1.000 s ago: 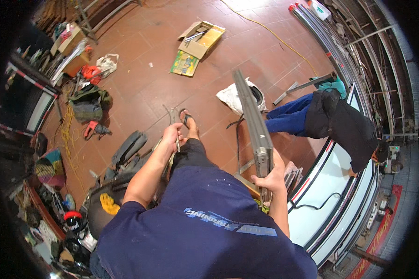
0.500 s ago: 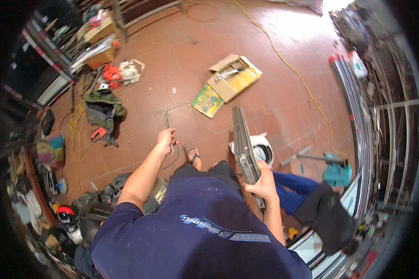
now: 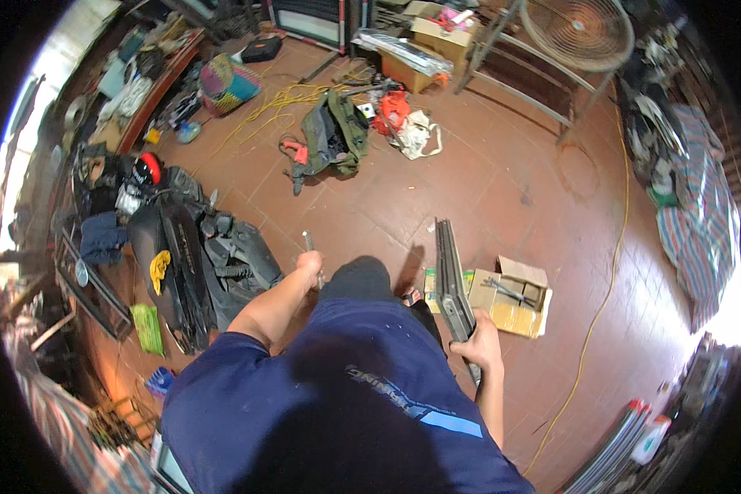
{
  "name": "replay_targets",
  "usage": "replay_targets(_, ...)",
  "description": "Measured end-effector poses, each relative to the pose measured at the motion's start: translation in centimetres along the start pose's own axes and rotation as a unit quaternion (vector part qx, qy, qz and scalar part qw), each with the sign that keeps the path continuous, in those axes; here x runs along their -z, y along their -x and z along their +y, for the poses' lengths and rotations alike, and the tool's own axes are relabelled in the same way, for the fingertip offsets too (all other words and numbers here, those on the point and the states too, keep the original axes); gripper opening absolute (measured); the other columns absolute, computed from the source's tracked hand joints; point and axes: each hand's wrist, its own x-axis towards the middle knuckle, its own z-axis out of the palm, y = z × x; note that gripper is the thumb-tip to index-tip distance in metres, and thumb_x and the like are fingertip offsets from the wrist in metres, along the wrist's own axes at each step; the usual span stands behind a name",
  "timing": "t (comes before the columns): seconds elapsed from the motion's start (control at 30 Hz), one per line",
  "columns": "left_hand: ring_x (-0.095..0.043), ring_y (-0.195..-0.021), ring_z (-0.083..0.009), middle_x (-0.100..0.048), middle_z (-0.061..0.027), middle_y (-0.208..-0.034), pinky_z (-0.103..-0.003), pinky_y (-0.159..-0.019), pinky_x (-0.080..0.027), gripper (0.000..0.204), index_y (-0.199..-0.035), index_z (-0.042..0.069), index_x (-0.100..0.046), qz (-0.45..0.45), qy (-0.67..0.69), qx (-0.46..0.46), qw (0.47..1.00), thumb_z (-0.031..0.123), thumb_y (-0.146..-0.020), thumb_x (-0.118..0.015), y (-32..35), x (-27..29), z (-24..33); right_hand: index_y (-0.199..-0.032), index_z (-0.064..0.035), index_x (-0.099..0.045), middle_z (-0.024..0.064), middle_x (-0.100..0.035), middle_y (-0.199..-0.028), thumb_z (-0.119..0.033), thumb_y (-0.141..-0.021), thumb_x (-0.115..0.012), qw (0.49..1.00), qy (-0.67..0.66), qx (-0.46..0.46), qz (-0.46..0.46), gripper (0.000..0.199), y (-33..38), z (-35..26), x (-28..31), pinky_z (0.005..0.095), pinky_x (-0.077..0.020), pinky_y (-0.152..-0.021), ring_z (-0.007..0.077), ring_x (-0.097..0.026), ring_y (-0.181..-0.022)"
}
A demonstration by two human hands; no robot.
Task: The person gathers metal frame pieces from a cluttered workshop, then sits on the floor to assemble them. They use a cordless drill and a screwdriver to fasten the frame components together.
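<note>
Long grey metal frame section (image 3: 451,278) upright in right hand (image 3: 479,344), grip closed round lower end; left hand (image 3: 309,264) clenched on thin metal rod (image 3: 310,247); keep section vertical, clear of open cardboard box (image 3: 514,300) on tiled floor (image 3: 502,198).

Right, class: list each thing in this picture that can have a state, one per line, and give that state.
Left hand: closed around a thin metal rod.
Right hand: gripping a long grey metal bar, held off the floor.
Cardboard box: flaps open, tools inside.
Green bag: lying slumped on the floor.
Yellow cable: loose, trailing across the tiles.
</note>
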Motion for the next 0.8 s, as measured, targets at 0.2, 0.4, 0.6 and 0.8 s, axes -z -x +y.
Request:
replay_targets(0.2,-0.078,-0.089,-0.0366,-0.075,-0.029,-0.105,-0.048,-0.072,-0.06,0.039,-0.11,-0.008,-0.073,0.108,-0.077,0.031,0.991,0.021,-0.093,-0.053,-8.6,0.2,-6.7,-0.111,-0.0015,-0.067,0.0228,-0.068,-0.113,-0.021,-0.058,-0.086,0.961,0.155,0.125,-0.191,0.059,-17.8,-2.8,5.3,0.05,-0.0564,-0.093,0.0437,-0.067,-0.107)
replay_targets(0.4,-0.079,-0.095,-0.0372,-0.08,-0.019,-0.101,-0.047,-0.081,-0.061,0.027,-0.098,0.003,-0.082,0.077,-0.234,-0.024,0.969,0.021,-0.091,-0.064,-12.6,-5.2,-12.3,-0.117,0.0002,-0.066,0.0225,-0.067,-0.116,-0.016,-0.059,-0.083,0.905,0.201,0.217,-0.305,0.062,-35.9,-7.6,4.1,0.0494,-0.0555,-0.096,0.0441,-0.066,-0.11)
replay_targets(0.6,-0.069,-0.065,-0.0327,-0.07,-0.0162,-0.076,-0.047,-0.067,-0.06,0.021,-0.088,-0.001,-0.073,0.102,0.152,0.164,0.969,0.018,-0.094,-0.066,-6.8,-9.0,-3.9,-0.117,0.0025,-0.064,0.0272,-0.066,-0.116,-0.023,-0.06,-0.082,0.822,0.234,0.312,-0.415,0.065,-50.6,-14.7,1.5,0.0504,-0.0543,-0.097,0.046,-0.065,-0.111)
replay_targets(0.8,-0.062,-0.06,-0.0227,-0.06,-0.0101,-0.072,-0.042,-0.058,-0.053,0.015,-0.096,0.001,-0.062,0.139,0.352,0.087,0.922,0.012,-0.092,-0.071,-3.0,-12.2,1.8,-0.114,-0.0003,-0.064,0.0245,-0.067,-0.113,-0.026,-0.068,-0.087,0.709,0.249,0.44,-0.492,0.057,-58.9,-21.6,-2.9,0.0492,-0.0544,-0.098,0.044,-0.066,-0.112)
